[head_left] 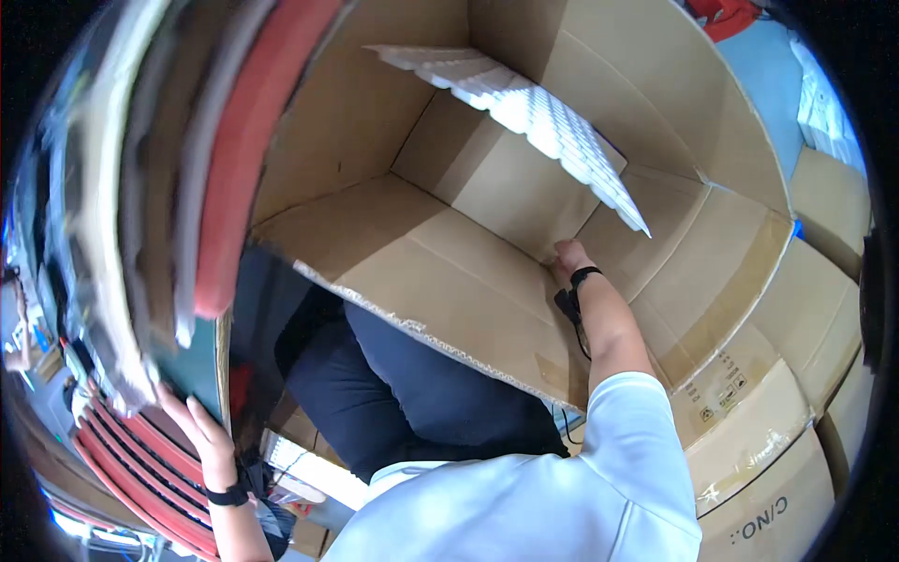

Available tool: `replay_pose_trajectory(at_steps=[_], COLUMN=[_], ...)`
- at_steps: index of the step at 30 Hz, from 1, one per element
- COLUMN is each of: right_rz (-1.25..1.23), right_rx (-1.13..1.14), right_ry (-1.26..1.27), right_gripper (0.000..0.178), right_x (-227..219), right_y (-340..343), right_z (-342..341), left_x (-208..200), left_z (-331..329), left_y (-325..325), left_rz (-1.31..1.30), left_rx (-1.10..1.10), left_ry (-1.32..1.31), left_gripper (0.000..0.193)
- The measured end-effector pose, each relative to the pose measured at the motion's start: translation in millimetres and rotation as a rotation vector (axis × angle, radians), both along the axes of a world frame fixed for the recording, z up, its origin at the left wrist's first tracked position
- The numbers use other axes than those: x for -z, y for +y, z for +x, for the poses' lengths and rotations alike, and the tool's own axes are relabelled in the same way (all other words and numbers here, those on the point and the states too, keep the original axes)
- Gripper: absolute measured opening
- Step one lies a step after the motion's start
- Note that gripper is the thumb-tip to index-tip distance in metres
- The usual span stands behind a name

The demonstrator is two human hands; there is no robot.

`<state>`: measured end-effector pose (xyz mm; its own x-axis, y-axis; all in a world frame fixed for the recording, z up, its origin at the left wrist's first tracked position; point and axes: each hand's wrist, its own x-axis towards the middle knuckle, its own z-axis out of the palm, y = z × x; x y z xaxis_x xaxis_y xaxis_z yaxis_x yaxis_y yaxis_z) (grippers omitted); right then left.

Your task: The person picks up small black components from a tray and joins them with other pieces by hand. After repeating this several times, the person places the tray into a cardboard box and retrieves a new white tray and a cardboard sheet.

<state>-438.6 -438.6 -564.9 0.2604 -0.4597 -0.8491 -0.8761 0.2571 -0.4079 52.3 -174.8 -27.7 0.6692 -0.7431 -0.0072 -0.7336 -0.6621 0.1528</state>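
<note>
A large open cardboard box [496, 272] lies tilted before me, its mouth facing my body. My right arm reaches deep inside, and my right hand [569, 257] is at the far lower corner. Its fingers are too small and foreshortened to read. Above that hand, a white sheet with a scalloped edge [538, 112] slants across the box's interior. Off to the left, my left hand [201, 433] rests with outstretched fingers against the lower end of upright padded slabs. Among these slabs are a red one [253, 150], a brown one [173, 187] and a cream one [108, 206].
Closed cardboard cartons [749, 440] stand along the right side. Red curved pieces with dark gaps [150, 468] lie stacked at the lower left. White wrapped material [824, 112] and a red item [726, 17] are at the upper right. My legs [421, 393] are against the box's near edge.
</note>
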Motion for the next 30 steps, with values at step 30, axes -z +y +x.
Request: replay_pose_trajectory(at_steps=[30], right_rz=[0.093], right_rx=[0.736], right_ry=[0.425], right_gripper=[0.083], right_x=[68], right_y=[-52], right_z=[-7], left_x=[71], left_z=[4], left_y=[-33], left_rz=[0.124], left_rx=[0.084], left_ry=[0.144], left_gripper=[0.062])
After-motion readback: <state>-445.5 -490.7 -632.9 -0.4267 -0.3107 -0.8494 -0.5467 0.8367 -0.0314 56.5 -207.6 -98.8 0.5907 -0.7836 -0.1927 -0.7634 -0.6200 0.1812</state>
